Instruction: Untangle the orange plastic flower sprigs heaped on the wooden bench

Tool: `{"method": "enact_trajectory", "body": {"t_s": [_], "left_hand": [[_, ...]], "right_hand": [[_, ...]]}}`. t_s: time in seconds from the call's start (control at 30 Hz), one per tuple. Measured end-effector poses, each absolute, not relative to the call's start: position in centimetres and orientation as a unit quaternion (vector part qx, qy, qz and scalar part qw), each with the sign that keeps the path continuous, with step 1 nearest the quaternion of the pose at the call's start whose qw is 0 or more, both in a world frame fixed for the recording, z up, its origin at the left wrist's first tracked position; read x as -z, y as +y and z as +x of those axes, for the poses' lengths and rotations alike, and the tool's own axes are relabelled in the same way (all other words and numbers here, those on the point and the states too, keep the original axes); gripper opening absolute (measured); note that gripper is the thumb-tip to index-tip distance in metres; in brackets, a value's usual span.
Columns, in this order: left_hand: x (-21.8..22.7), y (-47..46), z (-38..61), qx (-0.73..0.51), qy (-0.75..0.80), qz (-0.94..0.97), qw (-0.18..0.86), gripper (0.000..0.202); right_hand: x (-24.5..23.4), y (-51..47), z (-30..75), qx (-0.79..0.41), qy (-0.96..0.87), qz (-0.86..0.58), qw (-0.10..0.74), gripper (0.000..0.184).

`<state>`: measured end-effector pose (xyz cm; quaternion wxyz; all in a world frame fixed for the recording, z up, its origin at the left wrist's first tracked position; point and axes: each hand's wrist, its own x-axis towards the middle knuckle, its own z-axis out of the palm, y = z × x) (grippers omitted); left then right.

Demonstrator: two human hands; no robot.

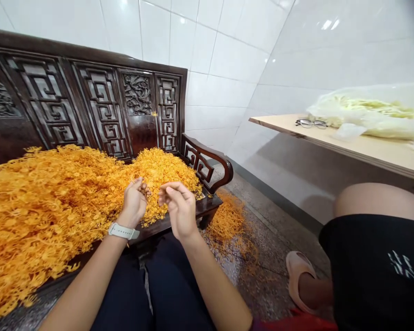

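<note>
Both of my hands are raised side by side in front of the bench. My left hand (pixel 135 200), with a pale watch on its wrist, has its fingers curled in; whatever is inside is too small to make out. Just to its right, my right hand (pixel 181 207) brings thumb and fingers together in a pinch, and its fingertips hide anything between them. Behind both hands lies a small heap of orange flower-like plastic pieces (pixel 162 168). A much larger pile of similar orange pieces (pixel 51 197) spreads to the left.
The dark carved wooden bench (pixel 143 133) has a curved armrest (pixel 224 168) at right. Thin orange scraps (pixel 229 216) lie on the floor beside it. A shelf (pixel 279 123) at right holds eyeglasses (pixel 311 123) and a clear bag (pixel 372 108) of pale yellow-green pieces. Another person's leg (pixel 362 248) is close by.
</note>
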<state>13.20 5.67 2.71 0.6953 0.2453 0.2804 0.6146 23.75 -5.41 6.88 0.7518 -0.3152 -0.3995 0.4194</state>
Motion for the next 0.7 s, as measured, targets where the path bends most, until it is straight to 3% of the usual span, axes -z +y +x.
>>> {"method": "enact_trajectory", "body": {"t_s": [0.13,0.2,0.27,0.47,0.7], "left_hand": [[-4.2,3.7,14.4,-0.590,0.251,0.306,0.704,0.035],[-4.6,2.9,15.0,-0.570,0.233,0.347,0.707,0.043],[-4.7,2.3,15.3,-0.552,0.231,0.392,0.699,0.046],[-4.0,2.1,14.8,-0.448,0.257,0.535,0.668,0.042],[-5.7,0.5,13.9,-0.359,0.206,0.596,0.688,0.039]], "right_hand": [[-3.2,-4.4,25.1,-0.255,-0.444,-0.471,0.719,0.031],[-2.3,-3.6,25.9,-0.267,-0.472,-0.483,0.687,0.037],[-2.0,-3.2,26.4,-0.280,-0.472,-0.460,0.698,0.031],[-2.5,-4.0,27.8,-0.237,-0.452,-0.448,0.734,0.020],[-3.9,-3.9,31.6,-0.261,-0.411,-0.394,0.779,0.025]]}}
